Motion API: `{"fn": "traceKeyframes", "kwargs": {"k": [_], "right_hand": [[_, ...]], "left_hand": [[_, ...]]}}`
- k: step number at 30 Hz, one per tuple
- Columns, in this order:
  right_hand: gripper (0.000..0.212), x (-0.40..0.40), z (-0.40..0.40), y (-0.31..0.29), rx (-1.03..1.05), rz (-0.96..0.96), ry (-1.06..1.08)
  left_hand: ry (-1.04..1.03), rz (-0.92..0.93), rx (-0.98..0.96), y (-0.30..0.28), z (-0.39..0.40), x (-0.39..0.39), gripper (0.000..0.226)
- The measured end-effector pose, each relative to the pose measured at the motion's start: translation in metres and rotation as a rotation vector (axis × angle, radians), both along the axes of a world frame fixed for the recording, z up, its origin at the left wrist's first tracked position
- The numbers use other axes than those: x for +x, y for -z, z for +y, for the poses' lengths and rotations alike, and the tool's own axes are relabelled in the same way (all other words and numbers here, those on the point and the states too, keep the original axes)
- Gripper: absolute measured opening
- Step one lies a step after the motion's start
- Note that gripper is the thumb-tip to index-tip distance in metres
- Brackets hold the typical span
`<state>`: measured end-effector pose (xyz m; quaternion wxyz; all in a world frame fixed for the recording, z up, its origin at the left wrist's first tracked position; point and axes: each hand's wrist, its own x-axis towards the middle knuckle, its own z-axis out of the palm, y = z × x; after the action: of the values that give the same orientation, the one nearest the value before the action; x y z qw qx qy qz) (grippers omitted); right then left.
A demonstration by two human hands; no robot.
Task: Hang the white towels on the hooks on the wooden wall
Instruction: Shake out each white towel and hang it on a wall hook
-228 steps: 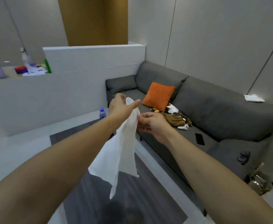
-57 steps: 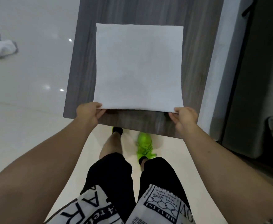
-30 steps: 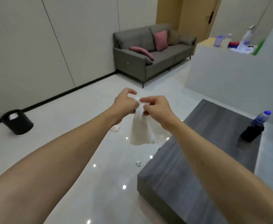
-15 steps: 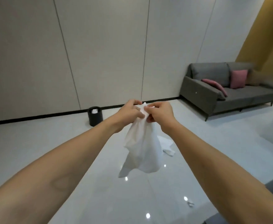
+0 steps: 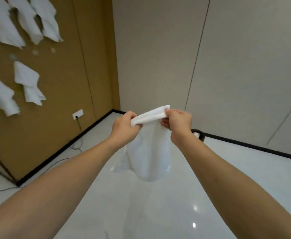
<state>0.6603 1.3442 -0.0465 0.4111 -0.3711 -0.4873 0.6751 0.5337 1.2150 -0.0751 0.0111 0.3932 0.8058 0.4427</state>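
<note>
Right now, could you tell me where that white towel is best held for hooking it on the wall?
By its folded top edge, from above: the white towel hangs from it between the left hand and right hand.

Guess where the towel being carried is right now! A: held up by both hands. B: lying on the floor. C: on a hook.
A: the left hand and right hand each pinch the towel's top edge, so it hangs in the air between them.

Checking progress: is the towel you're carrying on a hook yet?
No, both the left hand and right hand grip the towel away from the wooden wall.
</note>
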Motion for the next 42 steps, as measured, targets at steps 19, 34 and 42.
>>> {"fn": "traceKeyframes", "kwargs": {"k": [19,34,42], "right_hand": [[0.043,-0.441,0.015,-0.05,1.58,-0.386,-0.709],[0.007,-0.735,0.002,-0.054,0.827,-0.374,-1.104],[0.008,-0.851,0.039,-0.053,0.694,-0.315,-1.083]], "left_hand": [[-0.389,-0.045,0.051,-0.083,-0.018,-0.374,0.037],[-0.156,-0.663,0.107,-0.091,-0.061,-0.662,0.053],[-0.18,-0.105,-0.103,-0.076,-0.015,-0.77,0.035]]}}
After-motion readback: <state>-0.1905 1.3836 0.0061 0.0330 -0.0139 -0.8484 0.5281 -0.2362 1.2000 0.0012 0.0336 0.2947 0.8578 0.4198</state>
